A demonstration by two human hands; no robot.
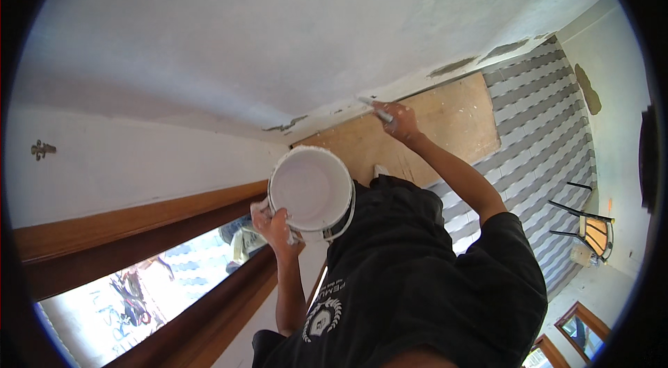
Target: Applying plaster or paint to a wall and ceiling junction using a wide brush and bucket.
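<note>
White wall (292, 27) with bare grey patches (452, 67) low down, grey striped floor (536, 107), wooden board (456, 117) lying on it along the wall. Left hand (275, 227) gripping side of white bucket (341, 177), thumb near rim; bucket held up in front of the black shirt (431, 277), pale stuff (305, 194) inside. Right hand (400, 123) closed around handle of slim pale tool (382, 115), tip pointing at lower wall above board; exact tool type unclear, contact with wall can't tell. Wooden window frame (139, 220) at left, chair (596, 234) far right.
</note>
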